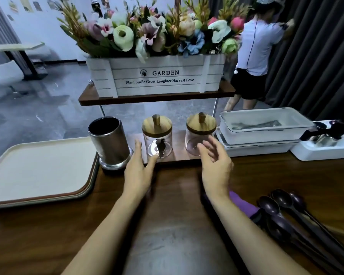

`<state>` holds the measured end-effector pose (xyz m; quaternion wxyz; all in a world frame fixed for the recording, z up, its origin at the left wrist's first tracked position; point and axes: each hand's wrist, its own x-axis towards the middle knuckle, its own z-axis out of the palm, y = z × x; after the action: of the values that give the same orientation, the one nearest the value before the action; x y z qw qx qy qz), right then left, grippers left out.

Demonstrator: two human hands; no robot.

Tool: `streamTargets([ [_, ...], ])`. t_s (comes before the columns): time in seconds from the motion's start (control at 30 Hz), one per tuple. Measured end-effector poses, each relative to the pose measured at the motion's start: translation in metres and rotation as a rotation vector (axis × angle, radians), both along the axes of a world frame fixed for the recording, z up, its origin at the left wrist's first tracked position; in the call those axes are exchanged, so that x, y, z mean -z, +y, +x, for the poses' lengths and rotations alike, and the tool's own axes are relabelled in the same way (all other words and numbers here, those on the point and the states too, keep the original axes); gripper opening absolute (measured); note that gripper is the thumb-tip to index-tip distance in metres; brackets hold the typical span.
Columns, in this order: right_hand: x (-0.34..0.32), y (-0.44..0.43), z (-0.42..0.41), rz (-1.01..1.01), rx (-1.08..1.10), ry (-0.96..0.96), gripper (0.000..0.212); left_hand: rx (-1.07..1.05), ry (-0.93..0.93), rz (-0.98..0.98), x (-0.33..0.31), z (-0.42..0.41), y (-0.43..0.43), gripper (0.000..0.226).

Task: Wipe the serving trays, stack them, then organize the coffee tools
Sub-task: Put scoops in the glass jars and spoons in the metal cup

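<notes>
The stacked trays (pixel 38 171) lie at the left of the table (pixel 177 195), with the metal cup (pixel 109 141) just to their right. Two lidded jars (pixel 157 135) stand side by side on the lower shelf (pixel 179 154) under the flower box (pixel 157 76), with stacked containers (pixel 262 132) to their right. The spoons (pixel 286 211) lie at the near right.

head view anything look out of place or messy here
Yes: the dark spoons lie loose in a crossed heap on the table, by a purple cloth, not in the metal holder.

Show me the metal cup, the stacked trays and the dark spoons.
metal cup (pixel 109 139), head view, on its side wall.
stacked trays (pixel 38 171), head view, top tray's bare face.
dark spoons (pixel 269 205), head view, bowl of one spoon.
</notes>
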<state>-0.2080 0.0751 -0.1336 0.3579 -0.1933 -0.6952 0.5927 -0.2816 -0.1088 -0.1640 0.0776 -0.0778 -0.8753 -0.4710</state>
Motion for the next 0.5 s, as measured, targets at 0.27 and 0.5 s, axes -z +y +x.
streamTargets([
  [0.27, 0.015, 0.026, -0.023, 0.206, -0.037, -0.224, 0.088, -0.009, 0.136, 0.151, 0.023, 0.070, 0.020, 0.054],
  [0.5, 0.024, 0.041, -0.059, 0.204, -0.139, -0.324, 0.116, 0.017, -0.008, 0.125, 0.023, 0.094, 0.025, 0.056],
])
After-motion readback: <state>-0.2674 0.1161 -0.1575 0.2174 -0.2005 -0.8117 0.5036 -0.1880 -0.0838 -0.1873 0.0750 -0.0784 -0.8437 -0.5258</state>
